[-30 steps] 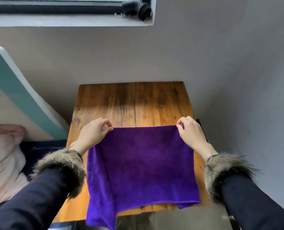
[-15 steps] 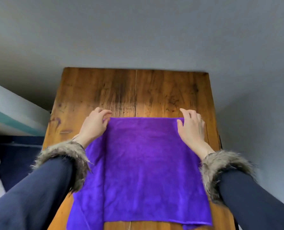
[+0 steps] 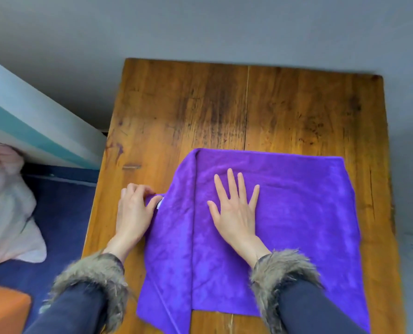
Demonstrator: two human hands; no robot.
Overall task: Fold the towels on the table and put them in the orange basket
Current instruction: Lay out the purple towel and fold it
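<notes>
A: Item one, purple towel [image 3: 285, 213]?
B: Folded double, flat on the wooden table [image 3: 200, 104]. An under layer sticks out along its left side.

A: Right hand [image 3: 234, 213]?
B: Palm down on the towel's upper layer, fingers straight and spread, gripping nothing.

A: Left hand [image 3: 134, 213]?
B: At the towel's left edge, fingers curled, thumb and fingers pinching the protruding corner. A white tag [image 3: 160, 204] shows just right of its thumb.

A: Orange basket [image 3: 4, 309]?
B: Only a corner shows, well to the left of the left hand and nearer the person, off the table.

A: Other entries?
B: Pale pink bundle [image 3: 5, 203] on navy fabric, left of the left hand.
</notes>
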